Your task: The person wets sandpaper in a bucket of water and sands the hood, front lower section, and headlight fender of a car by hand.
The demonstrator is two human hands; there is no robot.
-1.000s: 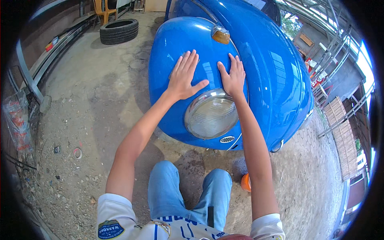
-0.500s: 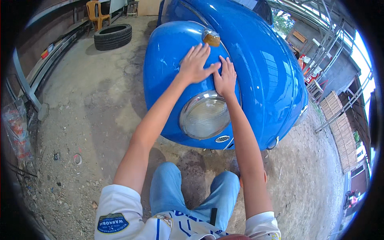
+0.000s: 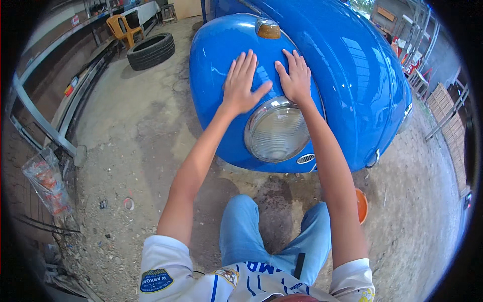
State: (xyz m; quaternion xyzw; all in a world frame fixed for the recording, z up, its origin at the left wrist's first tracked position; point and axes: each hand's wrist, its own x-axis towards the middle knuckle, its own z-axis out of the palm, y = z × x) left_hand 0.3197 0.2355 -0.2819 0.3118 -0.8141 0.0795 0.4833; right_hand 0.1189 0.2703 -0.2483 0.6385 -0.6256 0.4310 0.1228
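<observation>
A glossy blue car (image 3: pixel 362 95) with rounded bodywork fills the upper middle. My left hand (image 3: pixel 242 86) lies flat on its front fender (image 3: pixel 211 55), fingers spread and thumb stretched to the right. Just right of it my right hand (image 3: pixel 296 78) rests on the same fender, above the headlight, fingers apart. Neither hand holds anything. The round headlight (image 3: pixel 279 132) has a chrome rim and ribbed glass. An amber turn signal lamp (image 3: pixel 268 29) sits on top of the fender, beyond my fingertips. A small oval grille (image 3: pixel 305 159) shows below the headlight.
An orange bucket (image 3: pixel 361 206) stands on the ground beside my right forearm. A loose tyre (image 3: pixel 151 51) and a yellow plastic chair (image 3: pixel 125 29) are at the far left. Along the left runs a metal frame (image 3: pixel 45 113) with a plastic bag (image 3: pixel 48 186) nearby.
My hands have drawn apart on the fender; the thumb of the left no longer meets the right hand. The view has shifted, so the car sits further right and the orange bucket shows more.
</observation>
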